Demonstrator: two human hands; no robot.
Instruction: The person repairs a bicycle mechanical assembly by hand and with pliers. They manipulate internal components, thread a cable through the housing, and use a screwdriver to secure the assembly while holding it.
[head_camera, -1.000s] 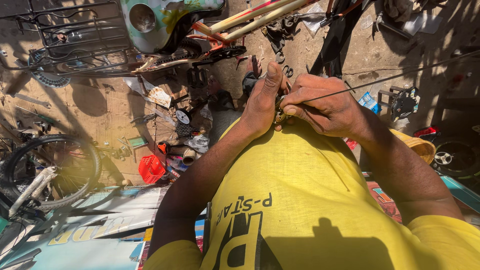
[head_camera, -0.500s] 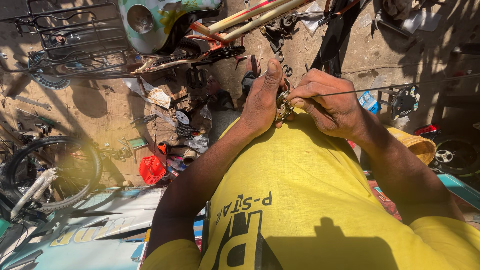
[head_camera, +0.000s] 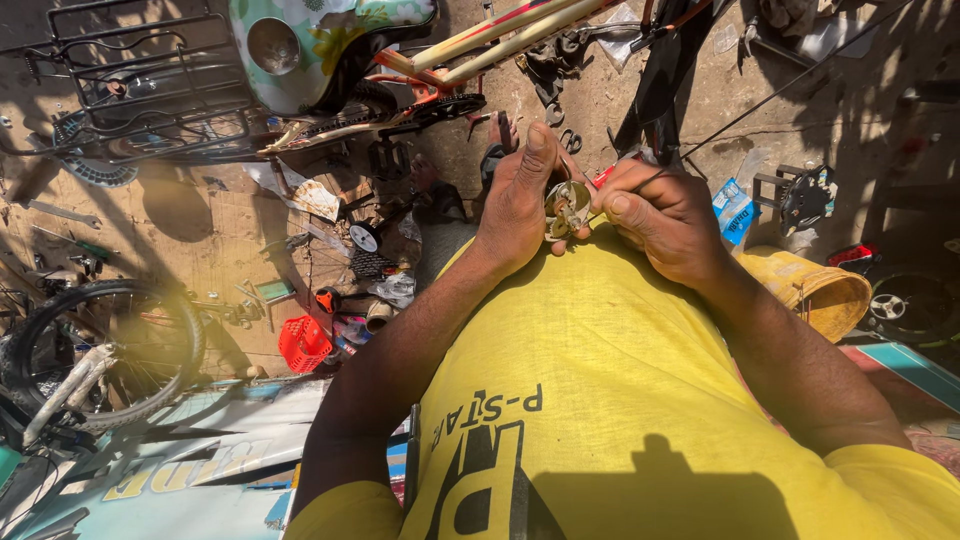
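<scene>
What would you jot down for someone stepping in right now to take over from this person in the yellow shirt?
Left hand: cups a small round metal part against the chest, fingers upright.
Right hand: pinches a thin dark cable that runs up to the right, its end at the part.
Nearby: cream bicycle frame ahead, small red plastic basket on the ground to the left.
Done: part held, cable at it.
Left: cannot tell whether the cable is seated.

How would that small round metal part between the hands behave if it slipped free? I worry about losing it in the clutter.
The round metal part looks rigid and probably heavy for its size, so it would likely drop fast. Its round rim suggests it could roll across the dirt floor. The left hand cups it and the right hand works at it, which seems secure.
</scene>
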